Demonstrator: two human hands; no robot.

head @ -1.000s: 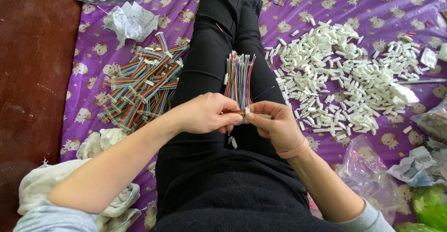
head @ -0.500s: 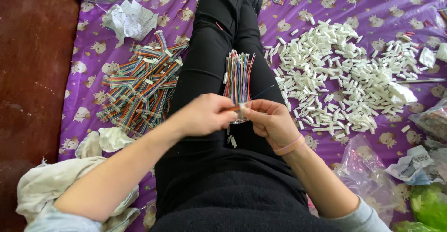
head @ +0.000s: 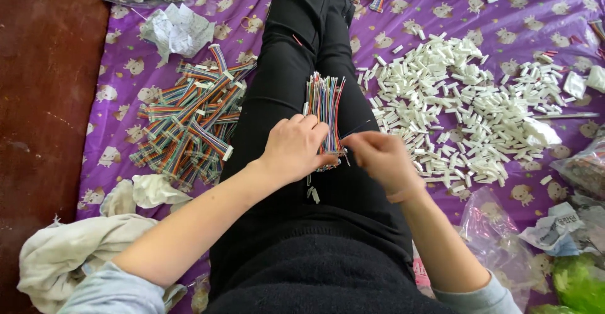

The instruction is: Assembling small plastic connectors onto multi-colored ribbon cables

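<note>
My left hand [head: 295,145] grips a bundle of thin rainbow-coloured wires [head: 324,107] that stands up over my black-trousered legs [head: 296,49]. My right hand [head: 378,158] is just to the right of the bundle, its fingers pinched on a single thin wire [head: 356,129] drawn out sideways. A few small white connector pieces [head: 312,194] lie on my lap below the hands.
A heap of finished rainbow ribbon cables [head: 192,120] lies at left on the purple patterned sheet [head: 126,93]. A wide pile of white plastic connectors [head: 463,109] spreads at right. Crumpled paper [head: 178,29], a grey cloth [head: 63,260] and plastic bags [head: 498,232] lie around. Brown floor [head: 38,100] is at far left.
My right hand has moved slightly right, away from the bundle, pulling one wire out. My left hand still holds the bundle in the same place.
</note>
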